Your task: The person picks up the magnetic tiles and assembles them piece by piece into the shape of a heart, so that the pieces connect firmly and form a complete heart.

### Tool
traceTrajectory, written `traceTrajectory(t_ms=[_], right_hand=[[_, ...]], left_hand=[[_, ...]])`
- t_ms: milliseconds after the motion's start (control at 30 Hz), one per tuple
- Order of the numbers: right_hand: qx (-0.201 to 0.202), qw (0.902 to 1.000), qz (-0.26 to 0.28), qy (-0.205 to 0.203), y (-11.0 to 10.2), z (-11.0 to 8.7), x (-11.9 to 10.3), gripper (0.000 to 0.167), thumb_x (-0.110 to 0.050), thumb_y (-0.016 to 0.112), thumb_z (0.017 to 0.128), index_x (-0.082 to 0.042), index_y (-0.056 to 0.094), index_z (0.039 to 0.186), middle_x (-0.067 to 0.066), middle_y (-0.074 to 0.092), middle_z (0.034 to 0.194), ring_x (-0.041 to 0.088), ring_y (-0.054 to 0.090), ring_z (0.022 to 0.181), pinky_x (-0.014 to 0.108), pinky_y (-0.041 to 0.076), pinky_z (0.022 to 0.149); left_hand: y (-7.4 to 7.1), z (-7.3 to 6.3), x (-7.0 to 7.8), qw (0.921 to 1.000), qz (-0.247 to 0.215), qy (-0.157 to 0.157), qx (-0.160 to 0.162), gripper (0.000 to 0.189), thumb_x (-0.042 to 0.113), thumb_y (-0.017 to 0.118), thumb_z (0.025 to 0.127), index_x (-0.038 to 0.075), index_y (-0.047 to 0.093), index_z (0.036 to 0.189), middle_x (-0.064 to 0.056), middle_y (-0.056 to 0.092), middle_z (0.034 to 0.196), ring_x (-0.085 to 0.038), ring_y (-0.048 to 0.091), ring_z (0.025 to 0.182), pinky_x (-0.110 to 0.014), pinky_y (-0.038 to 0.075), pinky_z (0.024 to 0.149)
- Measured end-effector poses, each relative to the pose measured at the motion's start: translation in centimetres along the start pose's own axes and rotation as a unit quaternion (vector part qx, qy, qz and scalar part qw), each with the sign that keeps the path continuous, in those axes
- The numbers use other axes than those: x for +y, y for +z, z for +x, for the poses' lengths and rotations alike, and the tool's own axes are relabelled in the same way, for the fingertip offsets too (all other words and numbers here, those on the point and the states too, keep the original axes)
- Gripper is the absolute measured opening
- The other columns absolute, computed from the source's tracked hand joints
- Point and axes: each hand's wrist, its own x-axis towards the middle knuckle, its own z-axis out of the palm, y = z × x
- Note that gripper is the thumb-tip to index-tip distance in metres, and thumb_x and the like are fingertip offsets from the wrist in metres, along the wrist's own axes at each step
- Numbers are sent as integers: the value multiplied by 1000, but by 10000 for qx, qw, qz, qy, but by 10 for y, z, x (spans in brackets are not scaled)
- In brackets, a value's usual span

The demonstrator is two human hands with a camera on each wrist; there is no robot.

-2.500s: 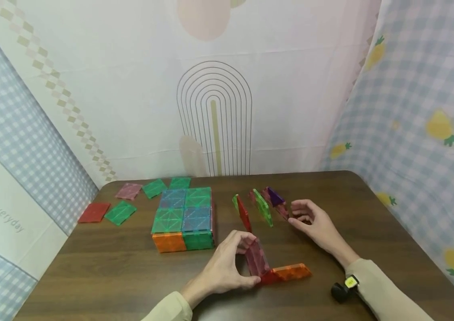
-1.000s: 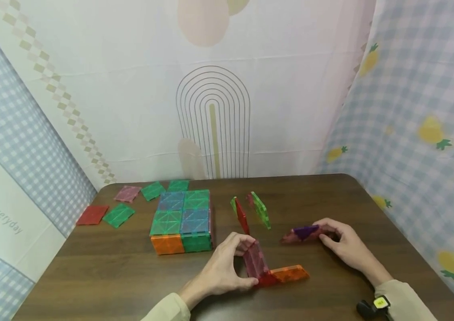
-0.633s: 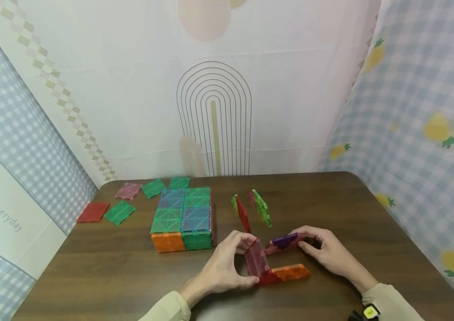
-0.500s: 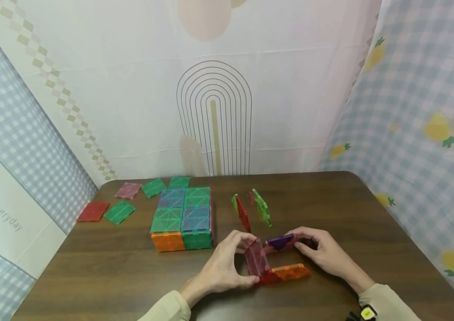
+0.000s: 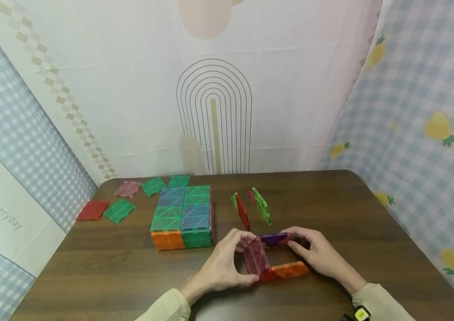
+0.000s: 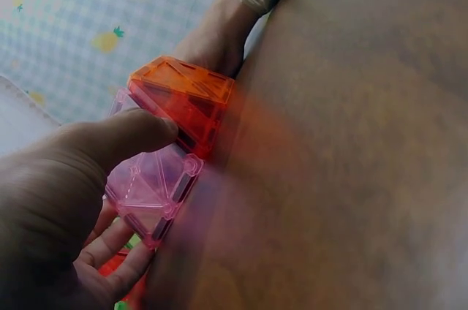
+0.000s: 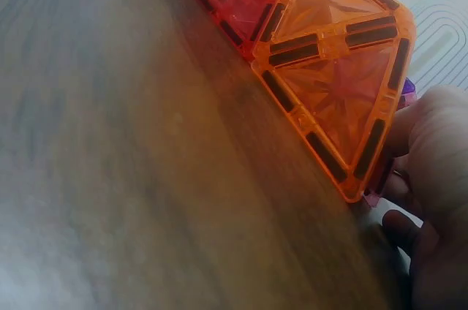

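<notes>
My left hand (image 5: 244,260) grips an upright pink tile (image 5: 256,256), thumb at its near edge and fingers over its top. A red tile (image 5: 267,277) and an orange tile (image 5: 291,269) stand on edge in a row to its right. My right hand (image 5: 293,240) pinches a purple and pink tile pair (image 5: 274,239) and holds it against the pink tile's far edge, opposite the orange one. The left wrist view shows my thumb on the pink tile (image 6: 157,186) beside the orange tile (image 6: 183,94). In the right wrist view the orange tile (image 7: 336,69) fills the frame, my fingers (image 7: 431,178) behind it.
A flat box of green, blue and orange tiles (image 5: 180,218) sits left of my hands on the brown table (image 5: 110,276). Two leaning tile pairs, red-green (image 5: 243,211) and green (image 5: 262,206), stand behind. Several loose red, green and pink tiles (image 5: 119,210) lie at the far left. Curtains close round.
My right hand picked the purple and pink tile pair from beside the leaning tiles and carried it near and left, up to the pink tile. My left hand kept its grip.
</notes>
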Motion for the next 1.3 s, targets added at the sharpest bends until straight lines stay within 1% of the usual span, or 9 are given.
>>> traceTrajectory(t_ms=[267, 400, 533, 633, 700, 900, 1000, 1133, 1300], right_hand=[[89, 9999, -125, -9, 0, 2, -1, 26, -13, 65, 114, -26, 75, 134, -7, 79, 123, 14, 74, 101, 29, 59, 83], [140, 9997, -177, 28, 1, 3, -1, 26, -13, 65, 114, -27, 75, 133, -9, 79, 123, 14, 74, 110, 28, 59, 91], [116, 9998, -158, 6, 1, 3, 0, 27, -11, 65, 113, -27, 74, 133, -9, 79, 122, 14, 74, 108, 28, 59, 90], [96, 9999, -108, -37, 0, 3, 0, 27, -11, 65, 113, -26, 74, 133, -7, 79, 121, 16, 74, 102, 28, 59, 85], [118, 9999, -89, -14, 0, 3, 0, 26, -11, 65, 113, -26, 74, 133, -7, 79, 121, 16, 73, 100, 28, 58, 83], [120, 9997, -68, 193, 0, 1, 2, 24, -15, 66, 114, -26, 75, 132, -5, 79, 117, 15, 68, 89, 29, 54, 75], [103, 9997, -88, 225, 0, 0, 2, 23, -16, 66, 113, -26, 75, 132, -5, 79, 116, 15, 67, 88, 29, 55, 74], [61, 9997, -89, 208, -1, 1, 0, 24, -15, 66, 113, -26, 75, 132, -5, 78, 116, 16, 67, 87, 29, 54, 74], [80, 9998, -52, 195, 0, 1, 0, 24, -15, 67, 113, -26, 75, 132, -5, 78, 116, 16, 67, 87, 29, 54, 73]], left_hand=[[-3, 1, 5, 9990, 429, 87, -95, 88, 22, 103, 75, 20, 56, 150, 3, 59, 137, -13, 63, 121, -32, 56, 107], [-16, 3, 19, 9979, 570, 285, -88, 91, 27, 102, 78, 16, 54, 155, 0, 60, 143, -17, 63, 127, -35, 56, 110], [-54, 7, 49, 9895, 823, 1092, 475, 89, 32, 98, 81, 10, 54, 155, -3, 62, 146, -21, 62, 133, -41, 55, 114], [-99, 7, 67, 9706, 1101, 1717, 1277, 86, 28, 97, 80, 5, 57, 153, -6, 65, 144, -25, 64, 131, -41, 54, 113], [-132, 3, 69, 9572, 1298, 1823, 1838, 84, 25, 96, 79, 4, 58, 152, -9, 67, 144, -28, 65, 130, -38, 53, 113], [-208, -22, 28, 9350, 1722, 493, 3059, 81, 16, 96, 84, 14, 60, 156, -9, 67, 145, -30, 65, 128, -18, 48, 110], [-230, -36, -4, 9267, 1877, -271, 3245, 81, 18, 95, 87, 14, 58, 159, -12, 63, 149, -32, 62, 134, -31, 50, 112], [-248, -59, -51, 9154, 2364, -1196, 3030, 85, 30, 90, 92, 3, 50, 162, -26, 55, 155, -47, 53, 141, -66, 44, 113], [-256, -85, -99, 9087, 2724, -2159, 2313, 92, 37, 83, 96, -11, 41, 163, -42, 44, 158, -61, 43, 144, -78, 37, 116]])
